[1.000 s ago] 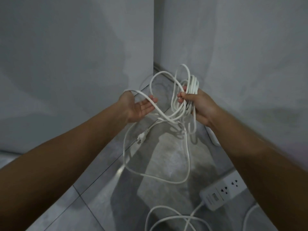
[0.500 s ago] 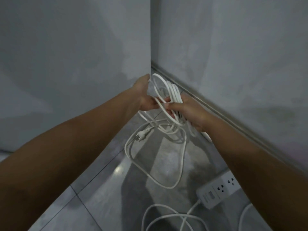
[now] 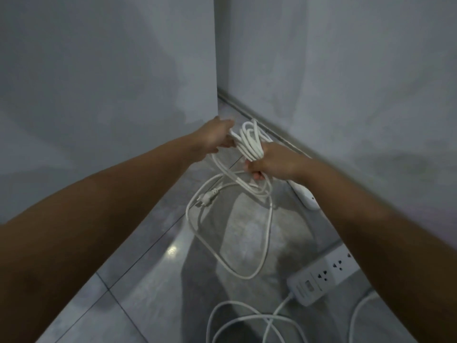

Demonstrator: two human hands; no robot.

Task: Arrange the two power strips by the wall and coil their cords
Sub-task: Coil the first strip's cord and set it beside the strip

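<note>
My right hand (image 3: 274,160) grips a bundle of white cord coils (image 3: 249,142) held above the floor near the wall corner. My left hand (image 3: 216,138) pinches a strand of the same cord at the bundle's left side. A long loose loop (image 3: 265,243) of this cord hangs down to the floor, with its plug (image 3: 206,198) lying there. One white power strip (image 3: 305,198) lies by the right wall, partly hidden under my right forearm. The second power strip (image 3: 319,277) lies at the lower right, its own cord (image 3: 249,320) spread loosely on the floor.
Two grey walls meet at a corner (image 3: 216,90) just beyond my hands. A baseboard (image 3: 272,129) runs along the right wall. The floor is grey tile (image 3: 148,280) with dark grout lines.
My left hand, open and holding a wide loop a second ago, has come in to the bundle and closed on the cord. The coils are tighter and both hands sit lower, nearer the wall.
</note>
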